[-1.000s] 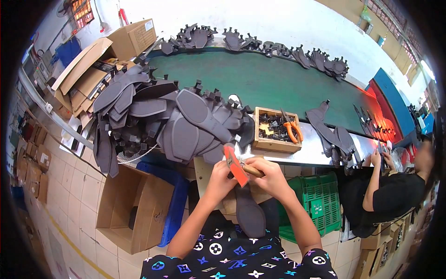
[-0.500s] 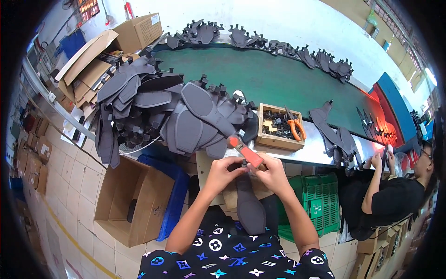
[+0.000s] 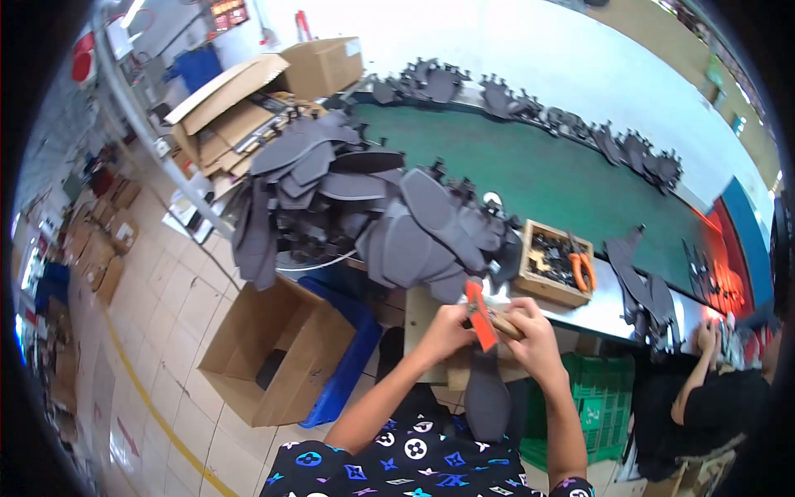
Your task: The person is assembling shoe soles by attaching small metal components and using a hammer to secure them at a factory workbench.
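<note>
Hands: your right hand (image 3: 534, 344) closed round the wooden handle (image 3: 503, 325) of one red-headed hammer (image 3: 481, 316); your left hand (image 3: 447, 334) curled at the far end of one grey sole-shaped piece (image 3: 487, 404), lying near — grip hidden, cannot tell. Risk: a hammer slip could catch the left fingers, so close beside it. Surroundings: heap of grey pieces (image 3: 422, 248), far left — may hem in the hammer; wooden box (image 3: 551, 290) with orange-handled pliers (image 3: 582, 271), far right.

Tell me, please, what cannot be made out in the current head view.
All in the head view:
Left hand, fingertips: hidden behind the red hammer.
Dark sole, upper end: hidden by hammer and left hand.
Small pieces in the wooden box: too small, blurred to count.
Co-worker, most of the head: lost at the dark right rim.
</note>
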A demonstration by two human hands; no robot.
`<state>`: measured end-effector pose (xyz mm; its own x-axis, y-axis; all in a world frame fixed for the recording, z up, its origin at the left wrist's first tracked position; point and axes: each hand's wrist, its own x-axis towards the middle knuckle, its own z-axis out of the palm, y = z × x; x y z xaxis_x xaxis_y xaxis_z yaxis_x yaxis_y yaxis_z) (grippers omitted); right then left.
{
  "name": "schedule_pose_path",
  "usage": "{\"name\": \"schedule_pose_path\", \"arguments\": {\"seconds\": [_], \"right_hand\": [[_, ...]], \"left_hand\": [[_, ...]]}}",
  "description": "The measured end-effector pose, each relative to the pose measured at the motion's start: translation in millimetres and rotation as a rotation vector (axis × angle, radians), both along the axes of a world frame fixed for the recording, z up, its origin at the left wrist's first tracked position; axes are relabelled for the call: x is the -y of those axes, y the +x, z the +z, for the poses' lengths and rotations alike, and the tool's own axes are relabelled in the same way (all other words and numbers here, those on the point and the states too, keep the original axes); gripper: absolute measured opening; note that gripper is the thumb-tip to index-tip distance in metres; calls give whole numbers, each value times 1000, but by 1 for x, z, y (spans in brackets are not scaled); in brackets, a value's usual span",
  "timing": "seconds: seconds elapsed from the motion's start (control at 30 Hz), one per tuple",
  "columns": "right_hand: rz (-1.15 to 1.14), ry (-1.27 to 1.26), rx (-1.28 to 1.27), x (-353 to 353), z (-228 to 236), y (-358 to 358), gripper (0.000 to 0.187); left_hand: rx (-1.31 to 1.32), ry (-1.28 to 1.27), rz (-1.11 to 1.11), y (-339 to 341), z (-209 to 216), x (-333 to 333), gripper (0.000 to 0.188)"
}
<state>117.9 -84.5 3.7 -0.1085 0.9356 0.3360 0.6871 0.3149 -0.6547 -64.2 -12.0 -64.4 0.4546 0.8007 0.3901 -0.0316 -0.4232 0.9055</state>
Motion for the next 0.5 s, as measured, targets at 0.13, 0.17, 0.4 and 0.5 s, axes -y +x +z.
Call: {"name": "schedule_pose_path", "arguments": {"seconds": [0.13,0.17,0.4,0.5], "right_hand": [[-32,-70,-42,15,8,-6,25],[-118,-85,-286,25,13,-14,29],[-152,93,-96,72,26,-22,39],[-135,2,-58,70,29,-18,41]], "left_hand": [[-183,-137,-35,-1,3,-4,29],[-128,-68,-39,-2,2,-8,29],[-39,-209,-67,-10,1,-10,27],[-34,-250,-87,-9,-3,-13,27]]}}
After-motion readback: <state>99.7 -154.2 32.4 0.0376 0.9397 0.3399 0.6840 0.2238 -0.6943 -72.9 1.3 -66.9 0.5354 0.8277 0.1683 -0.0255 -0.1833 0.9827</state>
